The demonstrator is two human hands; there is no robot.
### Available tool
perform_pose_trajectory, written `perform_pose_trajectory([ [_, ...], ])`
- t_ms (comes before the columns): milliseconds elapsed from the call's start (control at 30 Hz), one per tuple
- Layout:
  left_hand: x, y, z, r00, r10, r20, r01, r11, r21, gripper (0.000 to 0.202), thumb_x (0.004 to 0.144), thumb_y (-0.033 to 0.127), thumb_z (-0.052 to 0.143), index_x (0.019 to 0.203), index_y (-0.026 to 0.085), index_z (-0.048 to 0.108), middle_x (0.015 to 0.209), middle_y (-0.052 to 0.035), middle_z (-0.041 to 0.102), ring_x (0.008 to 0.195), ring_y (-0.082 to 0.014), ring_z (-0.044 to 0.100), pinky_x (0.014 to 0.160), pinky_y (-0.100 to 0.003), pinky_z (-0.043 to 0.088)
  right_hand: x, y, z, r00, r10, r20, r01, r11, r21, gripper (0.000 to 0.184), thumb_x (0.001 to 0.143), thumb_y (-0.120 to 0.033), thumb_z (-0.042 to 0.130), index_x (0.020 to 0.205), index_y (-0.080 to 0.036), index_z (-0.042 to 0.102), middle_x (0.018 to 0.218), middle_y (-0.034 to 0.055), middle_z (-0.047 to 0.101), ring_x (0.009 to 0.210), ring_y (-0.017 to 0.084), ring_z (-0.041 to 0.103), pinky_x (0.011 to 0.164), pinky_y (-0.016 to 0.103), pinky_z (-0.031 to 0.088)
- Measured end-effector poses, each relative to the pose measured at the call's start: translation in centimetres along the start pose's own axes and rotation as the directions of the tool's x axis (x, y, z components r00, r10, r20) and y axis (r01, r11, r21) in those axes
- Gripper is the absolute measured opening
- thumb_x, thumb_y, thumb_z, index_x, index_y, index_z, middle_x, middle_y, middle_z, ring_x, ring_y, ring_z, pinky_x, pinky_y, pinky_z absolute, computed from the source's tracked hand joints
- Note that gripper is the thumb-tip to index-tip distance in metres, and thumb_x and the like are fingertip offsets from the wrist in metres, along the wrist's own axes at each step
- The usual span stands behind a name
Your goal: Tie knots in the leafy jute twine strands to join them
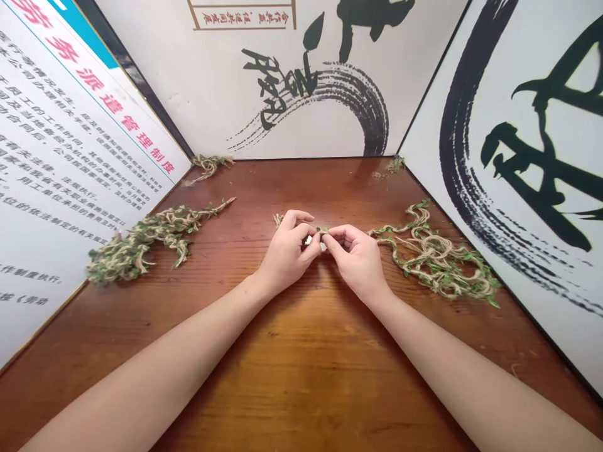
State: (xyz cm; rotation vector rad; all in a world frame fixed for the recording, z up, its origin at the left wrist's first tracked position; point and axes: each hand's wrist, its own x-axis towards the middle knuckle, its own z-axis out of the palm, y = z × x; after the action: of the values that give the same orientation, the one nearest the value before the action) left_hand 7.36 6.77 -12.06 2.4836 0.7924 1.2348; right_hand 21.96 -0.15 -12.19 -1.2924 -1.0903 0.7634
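Note:
Over the middle of the table, my left hand [289, 250] and my right hand [355, 256] face each other with fingertips almost meeting. Between them runs a short stretch of leafy twine [322, 230], tan cord with small green leaves. Each hand pinches it between thumb and forefinger. A tan cord end [277, 220] pokes out behind my left hand. On the right, the twine leads from behind my right hand to a loose, looped heap of leafy twine [440, 257]. My fingers hide part of the held stretch.
A bundle of leafy twine [141, 245] lies on the left of the brown wooden table [301, 376]. A smaller bunch of twine [210, 164] sits in the back left corner, and green scraps [396, 164] in the back right. Printed panels [301, 113] wall three sides.

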Motion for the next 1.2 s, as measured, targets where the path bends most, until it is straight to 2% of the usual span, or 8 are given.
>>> perform_pose_trajectory([
  [167, -0.02, 0.03, -0.07, 0.998, -0.035, 0.048, 0.036, 0.999, -0.031, 0.012, 0.092, 0.016, 0.061, 0.080, 0.015, 0.061, 0.118, -0.0120, 0.057, 0.094, -0.0174, 0.065, 0.079, -0.035, 0.058, 0.16, 0.09, -0.06, 0.999, 0.023, 0.026, -0.024, 0.999, 0.027, 0.017, 0.084, -0.036, 0.069, 0.088, -0.019, 0.070, 0.084, 0.0063, 0.075, 0.075, 0.020, 0.068, 0.075, 0.034, 0.055],
  [367, 0.08, 0.28, -0.27, 0.995, -0.054, 0.087, 0.057, 0.998, -0.031, 0.013, 0.095, 0.016, 0.055, 0.082, 0.016, 0.059, 0.120, -0.0118, 0.056, 0.104, -0.0206, 0.063, 0.095, -0.045, 0.055, 0.41, 0.18, -0.22, 0.998, 0.020, 0.062, -0.023, 0.999, 0.049, 0.017, 0.084, -0.037, 0.067, 0.083, -0.020, 0.063, 0.077, 0.0018, 0.066, 0.069, 0.016, 0.059, 0.070, 0.031, 0.050],
  [533, 0.26, 0.39, -0.48, 0.990, -0.047, 0.132, 0.059, 0.994, -0.090, 0.015, 0.097, 0.016, 0.052, 0.084, 0.017, 0.059, 0.118, -0.0121, 0.057, 0.112, -0.0223, 0.062, 0.095, -0.043, 0.056, 0.39, -0.13, -0.32, 0.995, 0.009, 0.096, -0.017, 0.996, 0.082, 0.019, 0.086, -0.039, 0.065, 0.081, -0.022, 0.058, 0.076, -0.0011, 0.058, 0.066, 0.013, 0.052, 0.064, 0.028, 0.045],
  [633, 0.40, 0.41, -0.60, 0.986, -0.049, 0.162, 0.070, 0.990, -0.126, 0.019, 0.098, 0.016, 0.051, 0.081, 0.017, 0.060, 0.113, -0.0103, 0.060, 0.108, -0.0204, 0.063, 0.095, -0.041, 0.055, 0.37, -0.43, -0.50, 0.992, 0.026, 0.124, -0.038, 0.995, 0.093, 0.021, 0.086, -0.040, 0.064, 0.078, -0.022, 0.055, 0.073, -0.0024, 0.054, 0.063, 0.013, 0.050, 0.060, 0.027, 0.043],
  [767, 0.51, 0.46, -0.69, 0.984, -0.086, 0.157, 0.112, 0.980, -0.166, 0.014, 0.097, 0.019, 0.057, 0.084, 0.018, 0.064, 0.106, -0.0076, 0.062, 0.095, -0.0167, 0.064, 0.085, -0.034, 0.056, 0.39, -0.60, -0.64, 0.991, 0.030, 0.130, -0.046, 0.992, 0.118, 0.022, 0.085, -0.040, 0.063, 0.076, -0.022, 0.054, 0.070, -0.0027, 0.053, 0.061, 0.013, 0.048, 0.058, 0.027, 0.043],
  [933, 0.40, 0.67, -0.68, 0.993, -0.119, 0.006, 0.118, 0.980, -0.160, 0.011, 0.091, 0.021, 0.069, 0.081, 0.018, 0.064, 0.084, -0.0013, 0.060, 0.071, -0.0115, 0.058, 0.066, -0.026, 0.052, 0.33, -0.24, -0.42, 0.998, 0.022, 0.060, -0.026, 0.997, 0.073, 0.022, 0.086, -0.041, 0.066, 0.079, -0.021, 0.057, 0.073, -0.0013, 0.056, 0.063, 0.013, 0.049, 0.061, 0.028, 0.043],
  [1067, 0.21, 0.82, -0.61, 0.999, -0.042, -0.011, 0.040, 0.990, -0.138, 0.006, 0.093, 0.019, 0.067, 0.090, 0.017, 0.072, 0.082, -0.0024, 0.064, 0.070, -0.0108, 0.061, 0.063, -0.024, 0.052, 0.29, 0.10, -0.29, 1.000, 0.001, 0.026, -0.001, 1.000, 0.021, 0.022, 0.086, -0.041, 0.065, 0.080, -0.021, 0.058, 0.074, -0.0001, 0.059, 0.065, 0.014, 0.052, 0.063, 0.029, 0.043],
  [1200, 0.14, 0.79, -0.56, 1.000, -0.024, 0.011, 0.025, 0.989, -0.149, 0.010, 0.093, 0.022, 0.068, 0.096, 0.017, 0.075, 0.084, -0.0037, 0.068, 0.069, -0.0112, 0.063, 0.059, -0.023, 0.053, 0.31, 0.18, -0.38, 0.998, 0.037, 0.045, -0.040, 0.997, 0.059, 0.021, 0.085, -0.041, 0.066, 0.080, -0.021, 0.059, 0.073, -0.0004, 0.060, 0.066, 0.015, 0.053, 0.061, 0.028, 0.043],
])
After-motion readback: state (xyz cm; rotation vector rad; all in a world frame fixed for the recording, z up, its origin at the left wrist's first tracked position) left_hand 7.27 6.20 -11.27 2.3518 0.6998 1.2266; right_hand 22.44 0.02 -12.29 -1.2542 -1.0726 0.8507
